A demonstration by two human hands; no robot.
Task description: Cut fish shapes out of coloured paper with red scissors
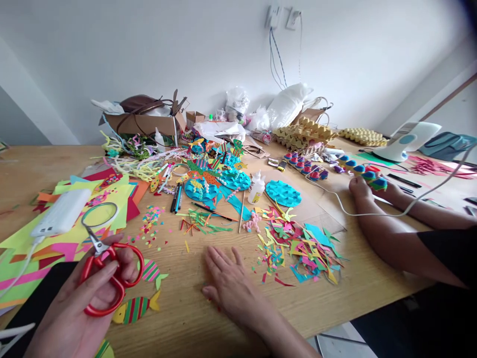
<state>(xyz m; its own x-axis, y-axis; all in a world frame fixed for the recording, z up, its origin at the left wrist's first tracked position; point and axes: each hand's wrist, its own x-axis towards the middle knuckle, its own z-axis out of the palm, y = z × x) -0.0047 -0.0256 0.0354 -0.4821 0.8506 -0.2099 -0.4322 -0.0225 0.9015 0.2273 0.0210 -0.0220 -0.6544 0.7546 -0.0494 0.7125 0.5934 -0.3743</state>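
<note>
My left hand (pixel 80 303) holds red-handled scissors (pixel 122 293) at the lower left, fingers around the handles and the blades pointing up and away. My right hand (pixel 234 288) lies flat on the wooden table (pixel 179 318), palm down with its fingers spread and nothing visible in it. Between the hands sit a pink-striped paper fish (pixel 151 271) and a yellow, green and red striped paper fish (pixel 136 309). Small paper bits (pixel 151 223) lie beyond them. To the right of my right hand is a heap of colourful paper scraps (pixel 309 248).
A white power bank (pixel 61 211) rests on coloured paper sheets (pixel 22 238) at the left. Blue painted pieces (pixel 283 193) and a glue bottle (pixel 256 189) stand mid-table. Another person's arms (pixel 387 238) reach in from the right, near painted egg-carton pieces (pixel 350 164) and a white cable (pixel 372 214).
</note>
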